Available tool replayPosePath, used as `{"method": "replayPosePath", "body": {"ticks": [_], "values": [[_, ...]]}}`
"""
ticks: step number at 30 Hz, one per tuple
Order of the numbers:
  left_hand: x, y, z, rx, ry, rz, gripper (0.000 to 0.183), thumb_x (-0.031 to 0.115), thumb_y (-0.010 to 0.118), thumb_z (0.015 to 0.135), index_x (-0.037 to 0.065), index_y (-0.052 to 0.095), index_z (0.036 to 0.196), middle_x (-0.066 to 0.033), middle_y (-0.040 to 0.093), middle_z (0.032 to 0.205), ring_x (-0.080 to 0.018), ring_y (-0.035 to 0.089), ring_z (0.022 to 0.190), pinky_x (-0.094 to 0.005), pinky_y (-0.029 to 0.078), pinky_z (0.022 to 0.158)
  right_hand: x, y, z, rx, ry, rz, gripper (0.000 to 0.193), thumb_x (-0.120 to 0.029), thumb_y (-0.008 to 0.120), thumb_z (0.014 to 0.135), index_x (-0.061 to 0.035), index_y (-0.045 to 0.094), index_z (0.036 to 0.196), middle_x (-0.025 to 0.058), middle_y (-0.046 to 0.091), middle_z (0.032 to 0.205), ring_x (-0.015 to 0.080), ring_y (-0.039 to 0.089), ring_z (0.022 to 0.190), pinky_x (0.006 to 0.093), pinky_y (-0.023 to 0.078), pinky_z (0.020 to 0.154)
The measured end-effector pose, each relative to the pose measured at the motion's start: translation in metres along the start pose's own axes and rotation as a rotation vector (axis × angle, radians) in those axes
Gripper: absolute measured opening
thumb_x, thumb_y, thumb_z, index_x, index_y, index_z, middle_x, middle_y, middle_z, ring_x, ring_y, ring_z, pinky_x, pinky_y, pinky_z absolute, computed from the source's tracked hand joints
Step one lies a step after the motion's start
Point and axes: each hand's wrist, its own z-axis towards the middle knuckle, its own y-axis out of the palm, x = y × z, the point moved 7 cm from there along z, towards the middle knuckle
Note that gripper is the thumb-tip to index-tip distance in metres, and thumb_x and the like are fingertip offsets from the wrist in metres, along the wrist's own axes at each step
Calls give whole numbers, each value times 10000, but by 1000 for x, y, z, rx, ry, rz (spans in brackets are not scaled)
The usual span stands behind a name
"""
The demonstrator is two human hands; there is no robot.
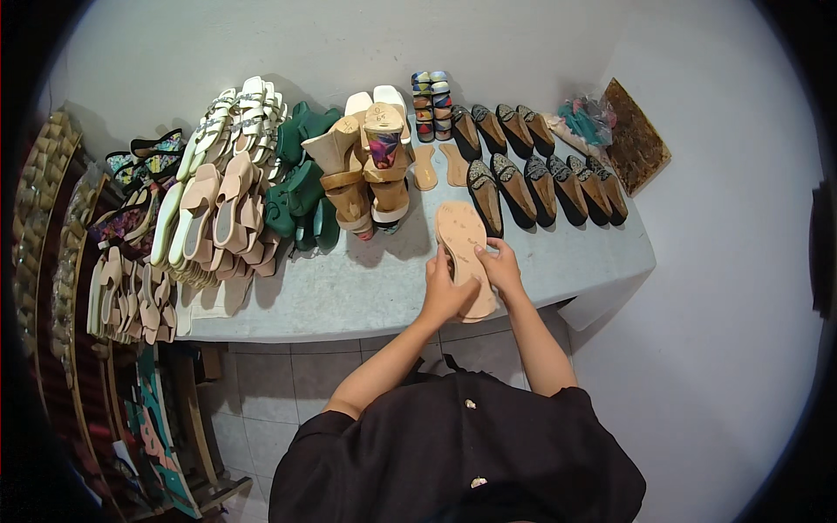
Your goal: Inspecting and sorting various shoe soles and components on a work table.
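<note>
Both hands grip one tan shoe sole (pixel 464 254): my left hand (pixel 445 292) clamps its heel end, my right hand (pixel 501 266) pinches the outer edge, keeping it flat over the table (pixel 349 292) near the front rim. I see black flats (pixel 523 187) just beyond and wedge sandals (pixel 366 170) to the left; the open room is the bare strip along the front edge.

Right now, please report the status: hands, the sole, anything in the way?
Left hand and right hand both grip the tan shoe sole over the table's front edge. Black flats lie just beyond it, apart. Nothing blocks it.
</note>
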Motion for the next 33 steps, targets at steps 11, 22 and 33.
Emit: {"method": "replayPosePath", "body": {"ticks": [11, 22, 33], "values": [[-100, 12, 13, 94, -339, -291, 608, 315, 399, 900, -1, 188, 1374, -185, 222, 1366, -283, 227, 1278, -329, 190, 1045, 17, 8, 5, 132, 21, -311, 381, -306, 560, 827, -81, 524, 1133, 21, 639, 677, 159, 584, 700, 441, 183, 899], [-124, 21, 61, 89, -270, -501, 603, 359, 283, 945, -7, 101, 1389, -158, 102, 1448, -246, 119, 1338, -312, 139, 1070, 10, 8, 6, 189, 17, -543, 523, -351, 593, 772, -115, 488, 1227, 132, 468, 1176, 287, 404, 1137, 434, 246, 954], [-142, 31, 101, 117, -294, -710, 651, 436, 220, 951, -24, 66, 1385, -143, 129, 1452, -219, 176, 1326, -295, 163, 1064, 45, 53, 74, -246, -32, 305, 518, -328, 302, 963, 46, 300, 1321, 145, 350, 1355, 206, 313, 1260, 287, 229, 1032]]}}
